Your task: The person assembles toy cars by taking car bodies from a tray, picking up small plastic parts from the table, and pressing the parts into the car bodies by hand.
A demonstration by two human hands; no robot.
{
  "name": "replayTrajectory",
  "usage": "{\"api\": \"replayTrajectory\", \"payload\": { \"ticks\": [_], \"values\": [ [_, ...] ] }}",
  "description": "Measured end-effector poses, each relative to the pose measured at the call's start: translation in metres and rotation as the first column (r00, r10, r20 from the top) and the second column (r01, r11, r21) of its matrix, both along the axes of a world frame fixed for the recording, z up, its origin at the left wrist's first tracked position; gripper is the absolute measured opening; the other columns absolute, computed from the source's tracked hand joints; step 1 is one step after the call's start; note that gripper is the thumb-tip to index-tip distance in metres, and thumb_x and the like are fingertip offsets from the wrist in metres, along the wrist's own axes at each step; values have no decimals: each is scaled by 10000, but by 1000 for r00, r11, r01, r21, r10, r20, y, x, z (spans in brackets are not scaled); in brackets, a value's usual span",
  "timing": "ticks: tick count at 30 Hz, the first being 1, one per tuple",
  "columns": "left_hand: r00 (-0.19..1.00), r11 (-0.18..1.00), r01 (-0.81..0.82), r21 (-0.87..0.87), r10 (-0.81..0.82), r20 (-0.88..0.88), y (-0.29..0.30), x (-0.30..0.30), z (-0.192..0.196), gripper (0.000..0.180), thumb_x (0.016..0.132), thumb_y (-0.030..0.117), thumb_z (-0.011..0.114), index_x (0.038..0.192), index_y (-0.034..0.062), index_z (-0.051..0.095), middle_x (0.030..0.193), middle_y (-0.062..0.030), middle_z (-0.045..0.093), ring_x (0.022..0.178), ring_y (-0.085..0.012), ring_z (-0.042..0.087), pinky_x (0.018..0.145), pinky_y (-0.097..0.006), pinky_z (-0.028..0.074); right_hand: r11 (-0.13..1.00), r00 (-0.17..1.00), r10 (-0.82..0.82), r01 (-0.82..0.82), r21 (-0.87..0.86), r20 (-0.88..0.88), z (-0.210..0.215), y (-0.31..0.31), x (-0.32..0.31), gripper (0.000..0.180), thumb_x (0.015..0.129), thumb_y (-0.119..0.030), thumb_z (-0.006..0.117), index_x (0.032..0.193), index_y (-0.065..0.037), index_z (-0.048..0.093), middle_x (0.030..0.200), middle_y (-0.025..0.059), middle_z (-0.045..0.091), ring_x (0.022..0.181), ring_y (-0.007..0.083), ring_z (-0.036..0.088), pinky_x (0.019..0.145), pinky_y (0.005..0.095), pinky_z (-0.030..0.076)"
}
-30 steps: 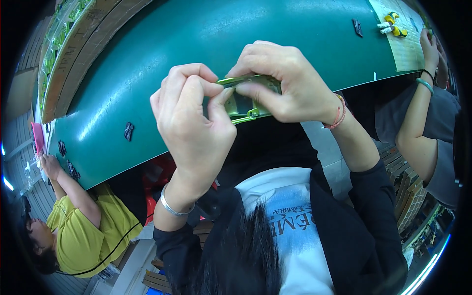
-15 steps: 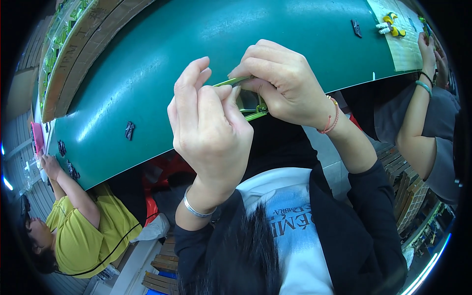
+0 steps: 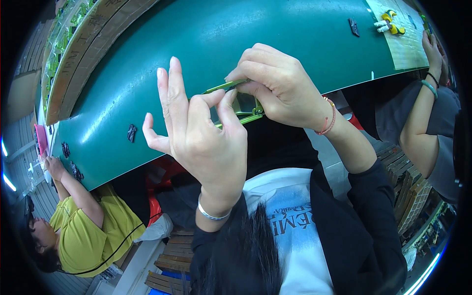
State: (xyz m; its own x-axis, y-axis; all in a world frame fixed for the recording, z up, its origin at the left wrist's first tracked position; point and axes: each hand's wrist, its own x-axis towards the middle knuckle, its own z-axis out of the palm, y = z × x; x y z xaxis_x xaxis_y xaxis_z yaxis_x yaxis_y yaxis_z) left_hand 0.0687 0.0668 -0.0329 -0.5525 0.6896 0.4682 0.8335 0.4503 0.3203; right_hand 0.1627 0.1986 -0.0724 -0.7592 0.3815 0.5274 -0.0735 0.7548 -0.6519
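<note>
My right hand (image 3: 282, 88) is closed around a small flat green-framed part (image 3: 244, 107), held above the green belt (image 3: 206, 39). The thumb and forefinger of my left hand (image 3: 201, 135) pinch the thin green edge of that part at its left end, while the other fingers stick straight up. Most of the part is hidden behind my fingers. There is a thin red cord on my right wrist and a silver bangle on my left.
Small black pieces (image 3: 132, 132) lie scattered on the belt, and yellow and white pieces (image 3: 391, 23) sit on a pale sheet at far right. A cardboard box (image 3: 73, 59) of green parts borders the belt. A person in yellow (image 3: 88, 231) works lower left; another person's arm (image 3: 423, 113) is at right.
My left hand has uncurled from the part. Its outer fingers now point upward and only the thumb and forefinger stay on the green edge. The right hand keeps its grip.
</note>
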Motion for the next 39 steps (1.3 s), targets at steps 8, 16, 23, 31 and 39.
{"api": "replayTrajectory", "payload": {
  "ticks": [8, 16, 23, 31, 39],
  "values": [
    [999, 993, -36, 113, 38, -15, 3, 2, -10, 228, 765, 80, 875, 753, 114, 649, 1375, -83, 703, 1362, -292, 614, 1070, -533, 312, 1000, 1000, -2, 2, -7, 7, 0, 2, 0, 188, 806, 90, 724, 971, -1, 721, 900, 112, 678, 863, 270, 651, 715, 362, 535],
    [992, 991, 101, 91, -107, 63, -2, -8, -11, 250, 754, 30, 866, 855, 112, 652, 1027, 4, 740, 1108, -211, 714, 951, -434, 392, 999, 1000, -1, 1, -51, -4, -2, 3, 0, 96, 838, 7, 744, 920, -30, 712, 876, 96, 683, 857, 284, 657, 731, 391, 550],
    [992, 970, 101, 223, -114, 47, -1, -8, -21, 251, 763, 14, 865, 844, 108, 647, 972, -2, 754, 1092, -228, 728, 964, -426, 413, 998, 1000, -1, 0, -58, -8, -2, 2, 0, 100, 837, 17, 736, 921, -28, 709, 879, 96, 676, 853, 287, 649, 727, 398, 547],
    [981, 978, 183, 104, -189, 46, 3, -14, -6, 210, 794, 26, 828, 887, 108, 658, 901, -19, 710, 892, -224, 659, 867, -386, 407, 998, 1000, 27, -26, -53, 5, 0, 4, 0, 90, 837, 6, 742, 903, -35, 696, 873, 87, 658, 846, 284, 633, 725, 397, 536],
    [911, 911, 412, -34, -412, -3, 5, -37, 3, 190, 782, -22, 767, 914, 59, 659, 880, -67, 667, 893, -265, 639, 810, -397, 432, 998, 998, -63, 64, 27, -28, 3, -4, 1, 127, 800, 39, 735, 905, -22, 699, 855, 89, 652, 827, 269, 617, 695, 370, 524]
  ]
}}
